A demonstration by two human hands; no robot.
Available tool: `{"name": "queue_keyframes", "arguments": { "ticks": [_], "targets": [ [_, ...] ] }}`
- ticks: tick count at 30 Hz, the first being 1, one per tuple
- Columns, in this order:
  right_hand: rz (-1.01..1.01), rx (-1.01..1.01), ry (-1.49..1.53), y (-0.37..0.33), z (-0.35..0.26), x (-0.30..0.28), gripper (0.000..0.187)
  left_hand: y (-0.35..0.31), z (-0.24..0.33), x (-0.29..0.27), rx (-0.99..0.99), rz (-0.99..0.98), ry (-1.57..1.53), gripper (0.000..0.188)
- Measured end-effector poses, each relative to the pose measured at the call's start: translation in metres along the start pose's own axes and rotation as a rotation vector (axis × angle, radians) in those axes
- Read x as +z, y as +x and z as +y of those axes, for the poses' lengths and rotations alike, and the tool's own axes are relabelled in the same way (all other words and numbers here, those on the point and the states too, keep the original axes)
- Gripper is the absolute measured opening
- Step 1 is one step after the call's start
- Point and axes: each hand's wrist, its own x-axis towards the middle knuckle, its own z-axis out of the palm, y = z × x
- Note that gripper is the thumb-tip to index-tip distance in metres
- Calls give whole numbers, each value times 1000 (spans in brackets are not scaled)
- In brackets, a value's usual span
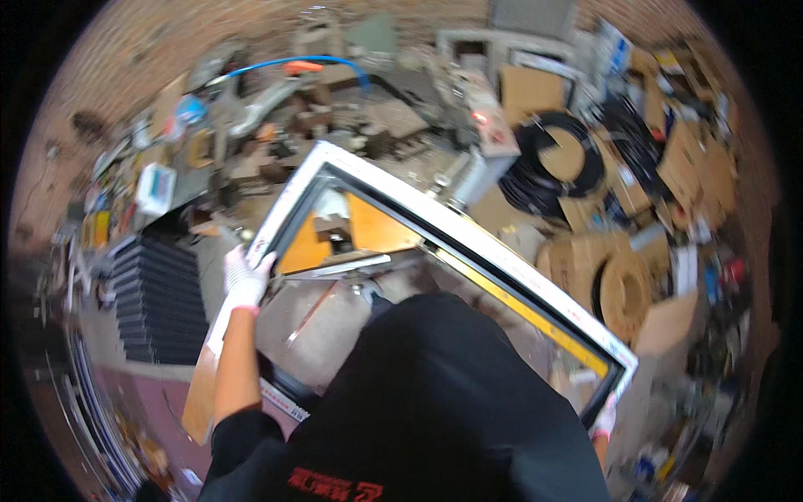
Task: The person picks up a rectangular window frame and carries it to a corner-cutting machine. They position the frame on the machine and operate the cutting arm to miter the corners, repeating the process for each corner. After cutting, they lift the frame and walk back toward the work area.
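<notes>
Left hand (245,280), gloved, fingers wrapped round left side of white window frame (468,230), mid-left of pic. Right hand (606,416) at frame's lower-right corner, mostly hidden, can't tell fingers. Cable coils (559,159) upper right.

white window frame (468,226) (black inner edge), white gloves (244,280).
</notes>
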Motion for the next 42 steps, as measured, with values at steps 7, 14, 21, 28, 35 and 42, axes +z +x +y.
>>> {"name": "queue_keyframes", "arguments": {
  "ticks": [7,14,21,28,35,42],
  "targets": [
    [372,128,-729,11,-5,2,109,-73,-56,-39,-93,-216,284,120],
    [401,162,-858,-3,0,3,107,-55,-90,-17,-300,-243,443,132],
    [408,187,-860,-17,-4,9,107,-51,-90,-19,-303,-237,337,127],
    [400,221,-868,-17,-3,10,106,-51,-88,-20,-296,-231,291,127],
    [378,238,-877,-13,-4,10,113,-60,-74,-29,-222,-239,295,123],
    [415,-26,-527,-21,0,28,90,-62,-100,-38,25,-200,209,115]
  ]
}}
